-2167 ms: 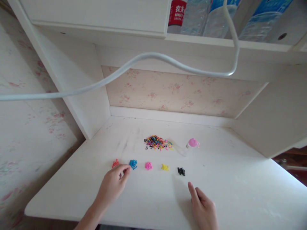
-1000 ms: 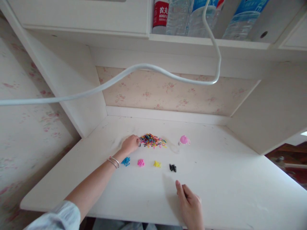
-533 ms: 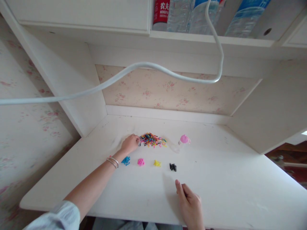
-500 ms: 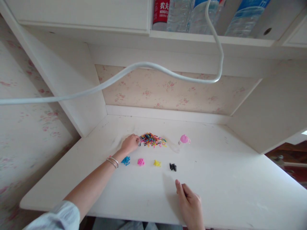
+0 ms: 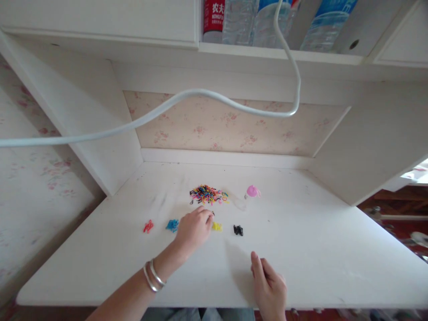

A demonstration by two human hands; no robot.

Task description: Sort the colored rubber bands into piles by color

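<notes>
My left hand (image 5: 195,227), wearing two silver bangles at the wrist, pinches a small black rubber band (image 5: 213,213) above the row of small piles. Just below its fingertips lies a yellow pile of rubber bands (image 5: 217,227). To its left are a blue pile (image 5: 172,225) and a red pile (image 5: 148,226); the hand hides the pink pile. A black pile (image 5: 238,230) ends the row on the right. Behind the row spreads a mixed heap of coloured rubber bands (image 5: 207,194). My right hand (image 5: 269,283) is loosely closed near the front edge, thumb up, with nothing visible in it.
A pink-topped item (image 5: 253,191) with a clear plastic part stands right of the heap on the white desk (image 5: 314,249). A white cable (image 5: 200,92) hangs across the view. Water bottles (image 5: 237,22) stand on the shelf above.
My left hand has moved from the mixed heap's left side toward the right and nearer, carrying a black rubber band. The red pile shows now; the pink one is covered. My right hand stays.
</notes>
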